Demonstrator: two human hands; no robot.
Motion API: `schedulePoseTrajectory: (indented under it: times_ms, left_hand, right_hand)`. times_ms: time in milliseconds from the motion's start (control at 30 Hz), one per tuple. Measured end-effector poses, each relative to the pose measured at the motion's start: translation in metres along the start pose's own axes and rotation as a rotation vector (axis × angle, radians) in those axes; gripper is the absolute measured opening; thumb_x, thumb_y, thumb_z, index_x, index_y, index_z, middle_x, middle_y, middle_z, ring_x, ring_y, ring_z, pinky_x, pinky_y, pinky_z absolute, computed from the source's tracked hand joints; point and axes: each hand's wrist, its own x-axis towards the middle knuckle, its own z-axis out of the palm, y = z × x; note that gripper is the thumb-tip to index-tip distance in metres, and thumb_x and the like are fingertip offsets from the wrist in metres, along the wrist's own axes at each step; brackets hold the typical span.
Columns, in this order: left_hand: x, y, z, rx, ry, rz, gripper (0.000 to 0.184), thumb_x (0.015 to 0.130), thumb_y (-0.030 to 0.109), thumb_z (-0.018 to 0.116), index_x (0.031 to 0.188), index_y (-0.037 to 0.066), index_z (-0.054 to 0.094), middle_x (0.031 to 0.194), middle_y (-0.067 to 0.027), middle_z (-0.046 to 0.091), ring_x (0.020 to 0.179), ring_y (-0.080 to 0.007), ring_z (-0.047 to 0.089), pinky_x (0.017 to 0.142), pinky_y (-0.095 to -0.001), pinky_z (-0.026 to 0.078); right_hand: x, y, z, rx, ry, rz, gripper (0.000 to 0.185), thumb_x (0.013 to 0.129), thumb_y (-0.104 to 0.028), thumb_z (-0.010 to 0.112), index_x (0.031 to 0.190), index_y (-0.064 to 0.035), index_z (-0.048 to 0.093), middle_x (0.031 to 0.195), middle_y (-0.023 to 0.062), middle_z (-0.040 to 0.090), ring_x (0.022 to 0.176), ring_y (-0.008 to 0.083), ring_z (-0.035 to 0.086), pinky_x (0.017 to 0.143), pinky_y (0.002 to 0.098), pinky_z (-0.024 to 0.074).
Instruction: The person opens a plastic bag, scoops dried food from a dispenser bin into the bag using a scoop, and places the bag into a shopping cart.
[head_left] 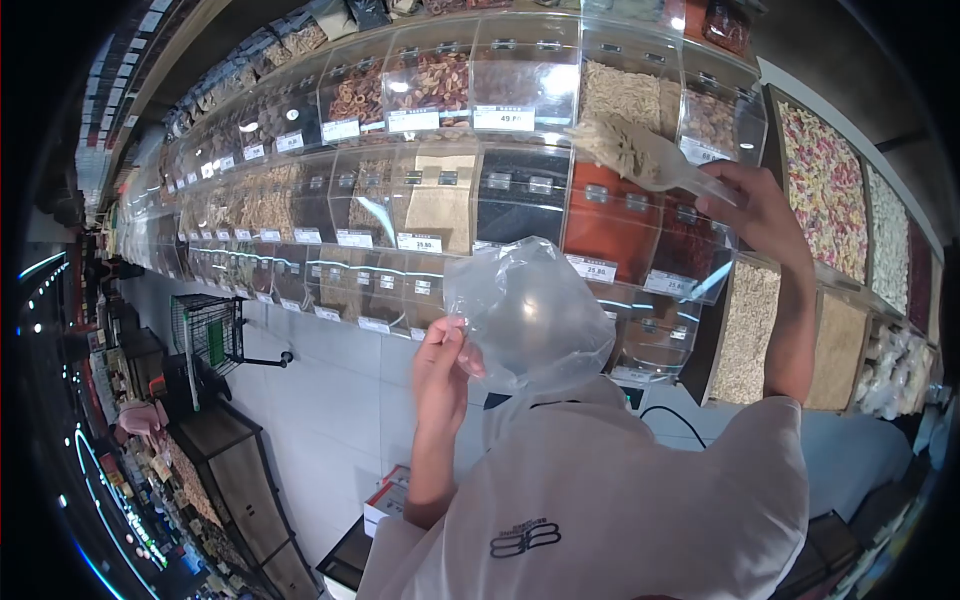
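My left hand pinches the edge of a clear plastic bag, which hangs puffed out in front of my chest. In my right hand is the handle of a translucent scoop. Pale, thin dried pieces lie in the scoop, which is held over the bins, up and to the right of the bag. Just behind the scoop is a clear bin of similar pale pieces. The bag's mouth is hard to make out.
Rows of clear lidded bins with price labels curve away to the left. Open trays of colourful pieces and pale grains stand at the right. A shopping cart is on the tiled floor, near a wooden cabinet.
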Motion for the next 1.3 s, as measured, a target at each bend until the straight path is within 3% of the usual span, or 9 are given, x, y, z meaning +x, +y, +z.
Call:
schedulePoseTrajectory:
  times_ms: [133,200,367,533,667,867,1000,1100,1300]
  left_hand:
    - [-0.003,0.009,0.022,-0.017,-0.085,-0.021,0.020,0.098,0.018,0.054,0.113,0.004,0.054,0.068,-0.0007,0.050,0.060,-0.0123,0.054,0.054,-0.0256,0.046]
    - [-0.014,0.022,0.036,-0.027,-0.146,-0.013,0.019,0.098,0.018,0.053,0.110,0.004,0.052,0.071,-0.0004,0.048,0.060,-0.0108,0.052,0.053,-0.0233,0.044]
    - [-0.044,0.043,0.043,-0.070,-0.208,0.019,0.025,0.097,0.017,0.051,0.113,-0.002,0.047,0.068,-0.0071,0.054,0.052,-0.0154,0.054,0.048,-0.0267,0.045]
    - [-0.060,0.046,0.036,-0.122,-0.302,0.058,0.026,0.096,0.016,0.051,0.112,-0.004,0.045,0.069,-0.0082,0.055,0.051,-0.0153,0.054,0.047,-0.0259,0.044]
    - [-0.066,0.047,0.034,-0.153,-0.317,0.056,0.026,0.096,0.015,0.052,0.111,-0.004,0.045,0.070,-0.0084,0.055,0.050,-0.0147,0.055,0.048,-0.0256,0.044]
    - [-0.070,0.045,0.031,-0.149,-0.320,0.046,0.026,0.096,0.017,0.051,0.111,-0.003,0.045,0.069,-0.0087,0.055,0.049,-0.0143,0.055,0.048,-0.0247,0.043]
    - [-0.070,0.042,0.030,-0.164,-0.325,0.052,0.028,0.097,0.019,0.050,0.113,-0.003,0.044,0.066,-0.0090,0.055,0.049,-0.0142,0.054,0.048,-0.0243,0.042]
    - [-0.067,0.042,0.032,-0.111,-0.277,0.047,0.027,0.097,0.018,0.049,0.113,-0.003,0.044,0.064,-0.0091,0.055,0.049,-0.0145,0.054,0.048,-0.0246,0.043]
    - [-0.064,0.037,0.036,-0.122,-0.250,0.063,0.031,0.095,0.019,0.051,0.114,-0.004,0.044,0.070,-0.0067,0.052,0.043,-0.0115,0.049,0.041,-0.0204,0.040]
  right_hand:
    - [-0.037,-0.033,-0.021,0.047,-0.114,-0.274,0.035,0.076,-0.015,0.079,0.105,0.0010,0.067,0.080,0.0108,0.069,0.071,0.0141,0.065,0.061,0.0285,0.0472]
    - [-0.043,-0.063,-0.037,0.044,-0.290,-0.409,0.035,0.070,-0.011,0.080,0.100,0.0023,0.068,0.080,0.0109,0.070,0.066,0.0207,0.068,0.059,0.0270,0.0502]
    - [-0.057,-0.094,-0.060,0.087,-0.483,-0.609,0.045,0.068,-0.026,0.081,0.099,0.0040,0.070,0.063,0.0108,0.065,0.047,0.0165,0.064,0.041,0.0269,0.0463]
    - [-0.060,-0.096,-0.064,0.272,-0.566,-0.787,0.054,0.067,0.001,0.079,0.118,0.0079,0.061,0.096,0.0217,0.071,0.077,0.0256,0.074,0.058,0.0280,0.0622]
    - [-0.061,-0.100,-0.058,0.275,-0.509,-0.852,0.049,0.068,-0.001,0.079,0.114,0.0089,0.063,0.093,0.0203,0.072,0.071,0.0219,0.073,0.052,0.0261,0.0610]
    - [-0.053,-0.131,-0.064,0.088,-0.712,-0.797,0.049,0.066,0.001,0.079,0.112,0.0095,0.064,0.092,0.0200,0.072,0.068,0.0205,0.073,0.047,0.0243,0.0583]
    - [-0.057,-0.103,-0.049,0.288,-0.576,-0.859,0.051,0.066,0.002,0.079,0.114,0.0100,0.063,0.092,0.0204,0.072,0.068,0.0237,0.073,0.049,0.0237,0.0586]
    - [-0.058,-0.103,-0.056,0.120,-0.663,-0.690,0.043,0.069,-0.016,0.079,0.104,0.0064,0.067,0.072,0.0134,0.066,0.052,0.0188,0.066,0.042,0.0260,0.0504]
    - [-0.063,-0.109,-0.038,0.050,-0.529,-0.598,0.039,0.069,-0.019,0.079,0.099,0.0037,0.069,0.066,0.0114,0.065,0.048,0.0199,0.064,0.042,0.0298,0.0469]
